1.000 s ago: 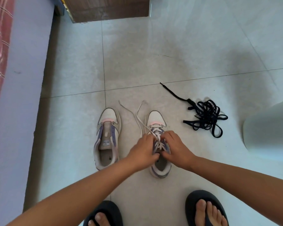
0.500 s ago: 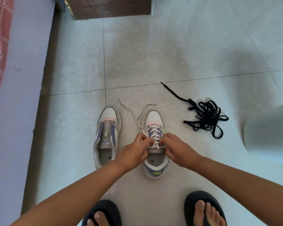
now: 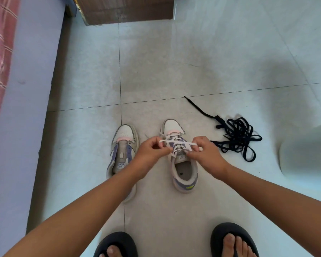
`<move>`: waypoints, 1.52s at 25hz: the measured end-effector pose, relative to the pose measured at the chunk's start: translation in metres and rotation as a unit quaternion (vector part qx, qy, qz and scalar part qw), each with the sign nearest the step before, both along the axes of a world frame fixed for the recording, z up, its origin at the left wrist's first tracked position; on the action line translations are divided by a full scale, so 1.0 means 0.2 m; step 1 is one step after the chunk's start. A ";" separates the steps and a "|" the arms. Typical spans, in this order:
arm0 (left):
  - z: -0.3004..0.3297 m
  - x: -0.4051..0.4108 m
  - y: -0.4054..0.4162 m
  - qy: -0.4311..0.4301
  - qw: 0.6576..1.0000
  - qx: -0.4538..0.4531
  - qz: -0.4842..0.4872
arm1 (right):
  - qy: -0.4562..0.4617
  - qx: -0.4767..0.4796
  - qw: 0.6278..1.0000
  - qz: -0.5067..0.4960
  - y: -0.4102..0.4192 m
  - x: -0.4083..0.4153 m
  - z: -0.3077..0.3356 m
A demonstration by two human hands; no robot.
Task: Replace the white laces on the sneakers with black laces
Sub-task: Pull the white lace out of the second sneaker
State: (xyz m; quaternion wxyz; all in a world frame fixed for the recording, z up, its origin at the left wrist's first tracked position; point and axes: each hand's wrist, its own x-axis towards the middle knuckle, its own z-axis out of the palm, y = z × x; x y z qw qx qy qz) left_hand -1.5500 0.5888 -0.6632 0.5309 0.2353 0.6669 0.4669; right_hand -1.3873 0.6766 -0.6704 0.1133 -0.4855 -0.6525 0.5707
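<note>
Both hands have spread apart since half a second ago, drawing the white lace sideways.

Head view: left hand (image 3: pixel 152 153) and right hand (image 3: pixel 204 154) each pinch the white lace (image 3: pixel 176 143) with curled fingers, above the laced sneaker (image 3: pixel 183 164) on the floor (image 3: pixel 174 71). The unlaced sneaker (image 3: pixel 122 151) stands just left of the left hand; the black laces (image 3: pixel 237 136) lie right of the right hand.

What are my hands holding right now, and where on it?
Both the left hand and the right hand pinch the white lace, each on a loosened stretch pulled sideways across the right sneaker's eyelets.
</note>
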 end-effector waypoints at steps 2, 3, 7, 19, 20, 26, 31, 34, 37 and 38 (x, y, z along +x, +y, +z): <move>0.07 -0.06 0.02 -0.103 0.993 0.020 0.056 | 0.089 -0.107 0.984 -0.110 0.07 0.02 0.05; 0.10 -0.10 0.02 -0.149 0.985 0.034 0.079 | 0.144 -0.150 0.963 -0.170 0.11 0.04 0.08; 0.21 -0.26 0.01 -0.161 0.974 0.025 0.156 | 0.241 -0.212 0.888 -0.329 0.25 0.13 0.17; 0.06 0.04 0.09 0.397 0.879 -0.124 -0.233 | -0.181 0.074 0.972 0.134 0.11 0.02 0.00; 0.05 0.06 0.13 0.407 0.873 -0.111 -0.246 | -0.189 0.118 0.961 0.163 0.11 0.00 0.00; -0.05 0.05 0.28 0.450 0.800 -0.172 -0.359 | -0.262 0.110 0.922 0.262 0.17 -0.09 0.02; 0.01 0.03 0.27 0.427 0.819 -0.059 -0.379 | -0.228 0.032 0.949 0.218 0.18 -0.08 0.03; 0.05 0.00 0.21 0.331 0.877 -0.048 -0.345 | -0.232 0.054 0.942 0.236 0.20 -0.07 0.03; 0.02 0.02 0.16 0.293 0.896 -0.106 -0.317 | -0.214 0.070 0.944 0.240 0.21 -0.06 0.01; 0.01 0.02 0.16 0.327 0.879 -0.109 -0.329 | -0.201 0.068 0.948 0.236 0.20 -0.06 0.01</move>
